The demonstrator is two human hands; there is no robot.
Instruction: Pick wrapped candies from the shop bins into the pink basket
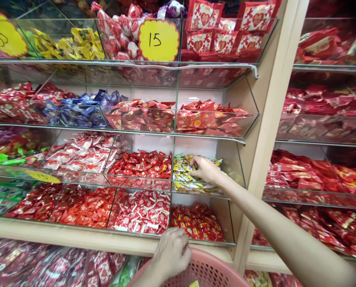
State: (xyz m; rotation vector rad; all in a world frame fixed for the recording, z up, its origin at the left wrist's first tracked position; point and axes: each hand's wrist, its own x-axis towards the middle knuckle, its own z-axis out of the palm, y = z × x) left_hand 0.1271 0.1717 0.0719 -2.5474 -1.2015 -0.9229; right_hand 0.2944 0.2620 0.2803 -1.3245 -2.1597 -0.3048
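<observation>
My right hand [206, 169] reaches into a shelf compartment of yellow-and-white wrapped candies [182, 173]. Its fingers are bent together just above the pile; whatever is between them is too small to make out. Lower down, my left hand [173, 251] is closed over the far rim of a pink plastic basket [213, 265] with holes in its wall. A yellow wrapper [193, 283] shows inside the basket at the bottom edge of the view. Left of the right hand lie red wrapped candies [142, 163], and below it red-and-yellow ones [197, 223].
Clear dividers and front panels split the shelves into compartments of wrapped sweets. A wooden upright [270, 99] stands right of the right hand. A glass shelf edge [207, 137] runs above that hand. Yellow price card [159, 40] hangs higher; bagged goods [55, 263] lie below left.
</observation>
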